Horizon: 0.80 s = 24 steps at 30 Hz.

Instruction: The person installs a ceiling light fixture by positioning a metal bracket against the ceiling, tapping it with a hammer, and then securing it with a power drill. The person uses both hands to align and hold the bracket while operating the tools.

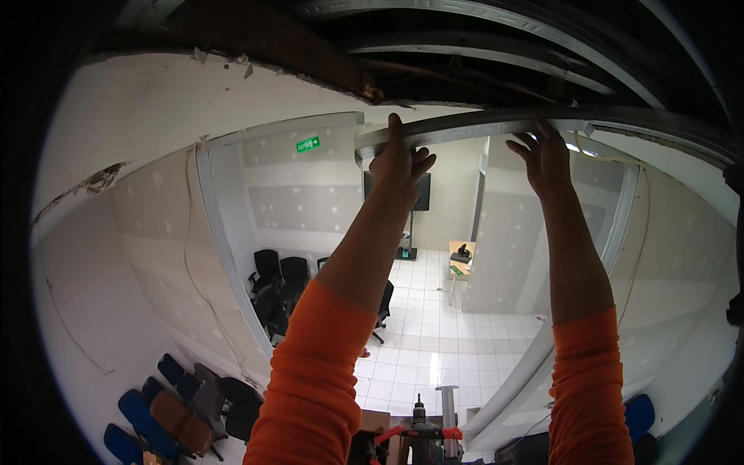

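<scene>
Orange sleeves (314, 387) raised, the left hand (397, 161) braces a metal channel (473, 126) across the frame's upper right, fingers half-open; the right hand (549, 161) touches it, fingers spread. Black chairs (294, 271) stand left of center, beyond.

Open air is lying beneath the metal channel (473, 125) between the left hand (395, 164) and the right hand (549, 161), while the channel itself is crossing the way up toward the ceiling framing (465, 44) and a drill (419, 413) is standing low between the orange-sleeved forearms (318, 372).
</scene>
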{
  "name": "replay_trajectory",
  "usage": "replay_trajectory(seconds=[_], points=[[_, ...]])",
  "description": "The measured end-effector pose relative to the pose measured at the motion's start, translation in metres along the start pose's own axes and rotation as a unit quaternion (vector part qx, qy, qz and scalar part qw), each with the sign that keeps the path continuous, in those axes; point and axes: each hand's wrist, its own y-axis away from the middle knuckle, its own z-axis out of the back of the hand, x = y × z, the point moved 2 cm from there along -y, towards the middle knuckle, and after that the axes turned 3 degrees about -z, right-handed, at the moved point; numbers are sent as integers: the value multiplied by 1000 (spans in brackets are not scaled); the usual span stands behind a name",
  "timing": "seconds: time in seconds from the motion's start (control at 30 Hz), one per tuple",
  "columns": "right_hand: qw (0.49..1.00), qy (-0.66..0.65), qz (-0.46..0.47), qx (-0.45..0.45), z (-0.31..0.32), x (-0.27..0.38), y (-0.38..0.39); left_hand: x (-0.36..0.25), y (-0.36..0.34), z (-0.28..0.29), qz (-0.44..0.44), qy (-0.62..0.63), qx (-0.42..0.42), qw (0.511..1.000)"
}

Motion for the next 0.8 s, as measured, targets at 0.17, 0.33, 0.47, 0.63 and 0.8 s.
replay_trajectory(seconds=[0.17,0.33,0.47,0.63,0.8], points=[[998,56,16,-14,3,6,-5,2,2,-13,-42,29,52,997],[997,59,43,-19,1,7,-14,4,4,-8,-62,70,123,988],[993,82,61,-55,-1,6,-21,4,-1,-7,-57,73,135,987],[991,68,58,-97,-6,5,-28,4,-10,-7,-63,52,129,988],[990,62,51,-113,-7,5,-30,2,-14,-7,-64,26,120,990]])
